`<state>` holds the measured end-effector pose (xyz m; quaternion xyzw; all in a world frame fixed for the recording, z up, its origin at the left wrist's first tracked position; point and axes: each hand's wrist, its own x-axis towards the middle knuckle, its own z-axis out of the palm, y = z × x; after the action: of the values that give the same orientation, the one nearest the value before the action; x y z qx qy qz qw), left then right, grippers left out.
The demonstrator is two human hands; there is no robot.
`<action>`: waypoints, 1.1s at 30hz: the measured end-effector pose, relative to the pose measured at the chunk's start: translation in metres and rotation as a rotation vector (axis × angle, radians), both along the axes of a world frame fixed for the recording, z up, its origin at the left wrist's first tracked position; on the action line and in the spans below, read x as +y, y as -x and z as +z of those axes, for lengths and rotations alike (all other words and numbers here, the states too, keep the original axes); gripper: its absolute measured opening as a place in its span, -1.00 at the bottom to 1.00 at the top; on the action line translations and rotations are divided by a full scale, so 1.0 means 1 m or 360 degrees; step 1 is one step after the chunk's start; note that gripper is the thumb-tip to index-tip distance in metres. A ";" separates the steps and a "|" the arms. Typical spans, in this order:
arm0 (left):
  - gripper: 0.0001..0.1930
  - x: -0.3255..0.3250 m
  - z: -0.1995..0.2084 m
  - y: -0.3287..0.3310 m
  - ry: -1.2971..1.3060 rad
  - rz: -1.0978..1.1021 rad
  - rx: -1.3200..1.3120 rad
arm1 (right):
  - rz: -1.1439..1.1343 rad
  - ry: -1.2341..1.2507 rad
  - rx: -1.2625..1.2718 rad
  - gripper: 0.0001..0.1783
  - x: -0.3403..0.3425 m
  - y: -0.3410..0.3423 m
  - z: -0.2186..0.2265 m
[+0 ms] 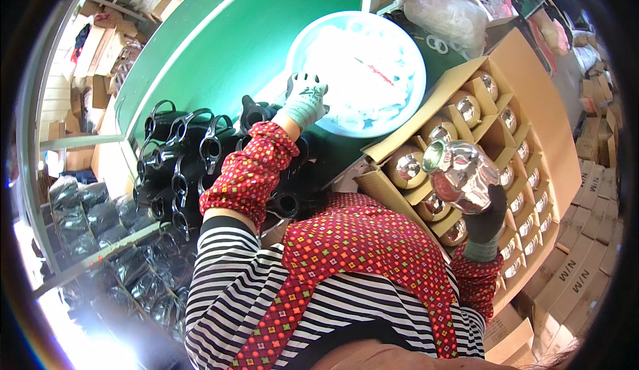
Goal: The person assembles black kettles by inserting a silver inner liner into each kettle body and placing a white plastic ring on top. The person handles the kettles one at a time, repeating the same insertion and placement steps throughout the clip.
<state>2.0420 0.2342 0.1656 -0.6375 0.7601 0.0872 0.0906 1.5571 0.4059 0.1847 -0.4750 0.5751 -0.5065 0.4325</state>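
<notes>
My right hand (489, 213), in a dark glove with a grey-green cuff, grips a silver vacuum flask liner (466, 174) by its rounded lower end. The liner is tilted, its open mouth pointing left, above a carton (393, 137) divided by cardboard partitions. Several more mirrored liners stand in the carton's cells. At the left rim of a pale blue-white basin (416, 114) is my left hand (305, 98), in a light glove, its fingers curled. Whatever those fingers may hold is hidden. White ring-like pieces (359, 97) fill the basin, blurred by glare.
Black handled jug bodies (212, 147) crowd the green table (233, 50) on the left. A plastic bag (446, 17) of pale pieces lies beyond the carton. Stacked cartons (572, 277) line the right, and wrapped dark items (126, 237) stand at lower left behind a metal rail.
</notes>
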 end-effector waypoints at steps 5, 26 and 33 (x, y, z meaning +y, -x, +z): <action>-0.77 -0.010 -0.047 -0.006 0.0391 -0.0157 -0.0009 | 0.0176 0.0255 0.0312 -0.27 0.008 -0.041 0.016; -0.87 0.158 0.146 0.045 0.0215 0.0236 0.2724 | 0.0639 0.0451 -0.0104 0.05 -0.039 -0.173 0.101; -0.30 0.174 0.141 0.075 0.0796 -0.0047 0.2922 | 0.0709 0.0386 -0.0381 -0.15 -0.032 -0.189 0.106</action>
<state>1.9673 0.4087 0.3064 -0.3113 0.5392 0.3875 -0.6799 1.7457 0.3740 0.2907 -0.5748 0.3364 -0.5167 0.5380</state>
